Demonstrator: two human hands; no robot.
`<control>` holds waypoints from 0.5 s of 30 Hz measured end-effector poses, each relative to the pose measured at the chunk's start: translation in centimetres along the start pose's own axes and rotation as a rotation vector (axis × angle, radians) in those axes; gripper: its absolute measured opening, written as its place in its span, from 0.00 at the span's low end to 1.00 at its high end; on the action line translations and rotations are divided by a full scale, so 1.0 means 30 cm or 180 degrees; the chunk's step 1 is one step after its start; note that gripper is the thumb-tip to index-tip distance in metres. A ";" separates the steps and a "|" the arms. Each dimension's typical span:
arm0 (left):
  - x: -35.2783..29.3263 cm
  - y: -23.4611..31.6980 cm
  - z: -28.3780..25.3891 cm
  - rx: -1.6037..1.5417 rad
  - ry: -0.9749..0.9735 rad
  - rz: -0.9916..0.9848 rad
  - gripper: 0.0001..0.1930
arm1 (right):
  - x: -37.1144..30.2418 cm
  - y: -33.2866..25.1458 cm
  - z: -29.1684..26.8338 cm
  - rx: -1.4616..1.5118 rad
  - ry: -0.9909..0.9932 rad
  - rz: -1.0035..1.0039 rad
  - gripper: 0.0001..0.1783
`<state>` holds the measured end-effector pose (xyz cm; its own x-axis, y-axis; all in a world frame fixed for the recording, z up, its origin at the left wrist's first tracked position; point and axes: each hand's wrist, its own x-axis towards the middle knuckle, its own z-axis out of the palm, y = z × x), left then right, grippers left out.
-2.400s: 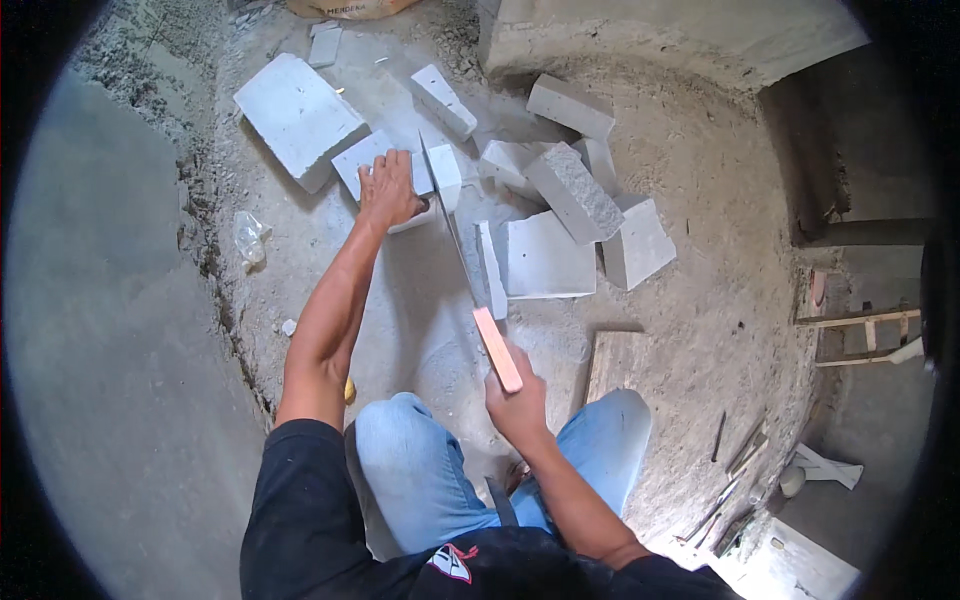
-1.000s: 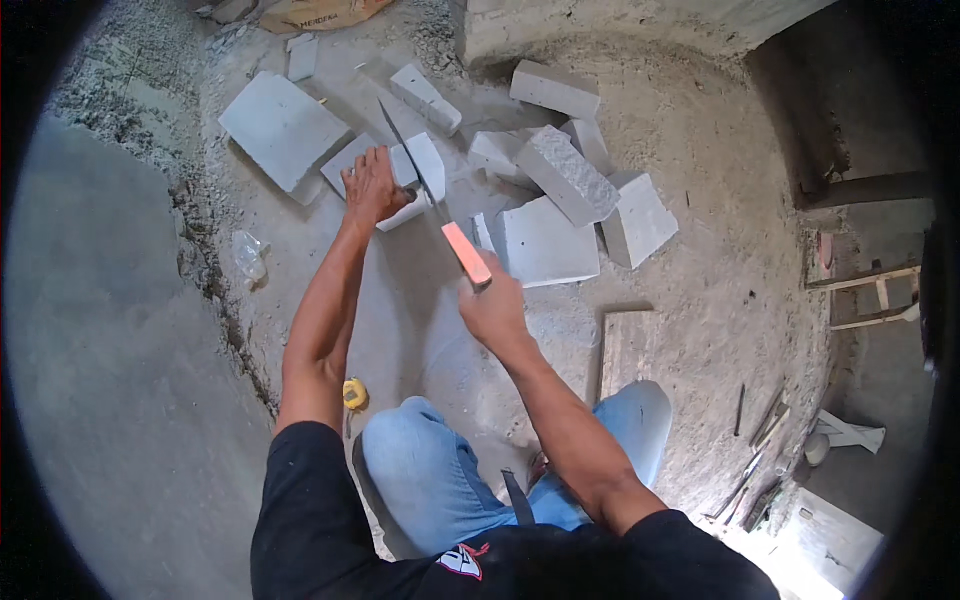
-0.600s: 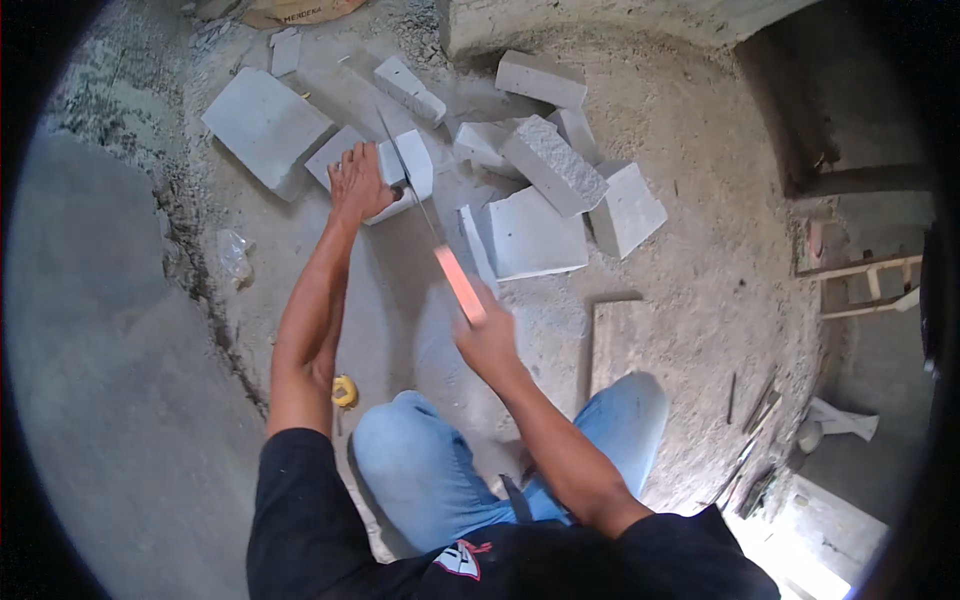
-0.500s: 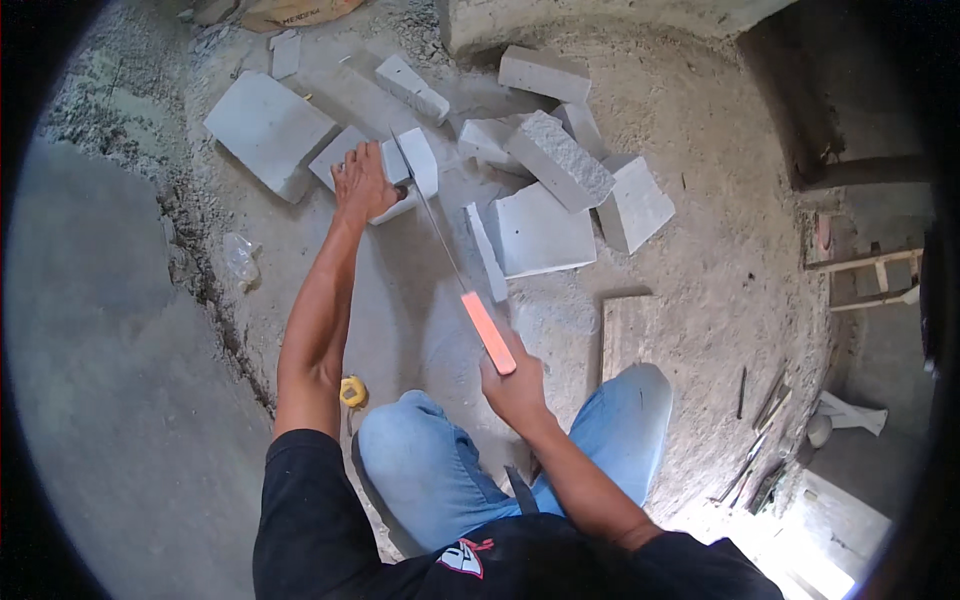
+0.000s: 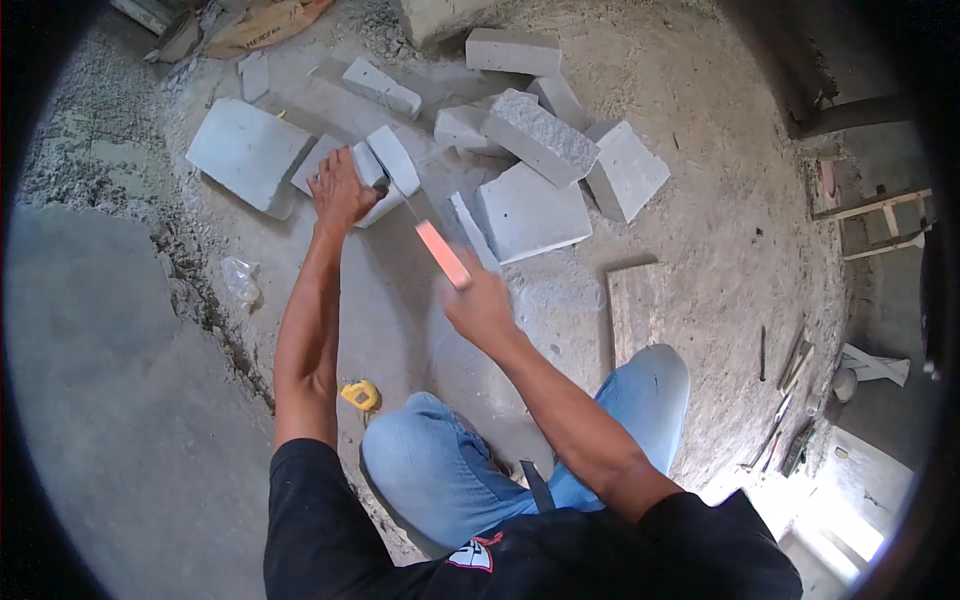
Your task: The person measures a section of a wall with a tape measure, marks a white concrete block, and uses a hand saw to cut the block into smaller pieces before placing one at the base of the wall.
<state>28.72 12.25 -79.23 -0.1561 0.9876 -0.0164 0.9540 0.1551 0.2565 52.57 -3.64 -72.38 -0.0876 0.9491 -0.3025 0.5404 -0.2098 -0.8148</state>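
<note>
My left hand grips a pale lightweight concrete block from above, fingers spread over its top and left part. In my right hand is a hand saw with an orange handle. Its thin blade sits in a cut near the block's right end, and the end piece stands just to the right of the blade. Much of the blade is hidden within the cut. The right hand is slightly blurred. A larger pale block lies left of my left hand.
Several pale blocks lie heaped to the right, with a thin slab beside them. A yellow tape measure is by my left knee. A board lies ahead of my right knee, a clear plastic bag at left.
My right hand has pushed the saw forward and left, so less blade shows between handle and block. My left hand stays on the block. The whole view has shifted slightly.
</note>
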 end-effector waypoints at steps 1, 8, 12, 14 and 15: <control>-0.003 -0.041 -0.002 0.0082 -0.0028 0.0139 0.40 | -0.052 0.019 0.014 0.0262 0.0168 -0.0279 0.23; 0.001 -0.011 -0.004 0.0092 0.0072 0.0065 0.41 | 0.018 -0.004 0.021 -0.0019 -0.0030 0.0071 0.25; 0.000 -0.109 -0.038 0.0270 0.0003 0.0081 0.40 | -0.172 0.008 0.007 0.0055 0.0066 -0.0225 0.25; -0.007 -0.079 -0.041 0.0268 -0.0027 0.0151 0.39 | -0.206 0.031 -0.028 0.0125 0.0269 -0.0694 0.24; -0.019 -0.077 -0.031 0.0252 -0.0026 0.0132 0.39 | -0.138 0.036 0.001 0.0035 0.0171 -0.0621 0.26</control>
<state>26.37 11.31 -78.93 -0.1143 0.9933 -0.0153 0.9769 0.1152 0.1800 53.49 -7.81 -72.04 -0.1449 0.9831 -0.1116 0.5084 -0.0228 -0.8608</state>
